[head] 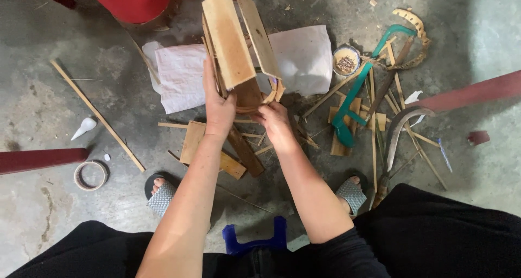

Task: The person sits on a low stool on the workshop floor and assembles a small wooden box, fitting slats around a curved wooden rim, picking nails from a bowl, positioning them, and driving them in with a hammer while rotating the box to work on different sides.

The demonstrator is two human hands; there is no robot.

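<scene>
Below the camera, between sandalled feet, left hand (218,111) clasps the side of a small bamboo-slat house (239,44), steadying it upright; right hand (275,123) pinches its base. Beyond: white paper (304,55), green-handled saw (353,96).

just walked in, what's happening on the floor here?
A person seated on a low blue stool holds a small structure of wooden slats up over the concrete floor. The left hand grips its side; the right hand holds its lower end. Under it lie white paper sheets, wood offcuts and bamboo strips. To the right are a green-framed saw and a curved blade; a tape roll sits at left.
</scene>
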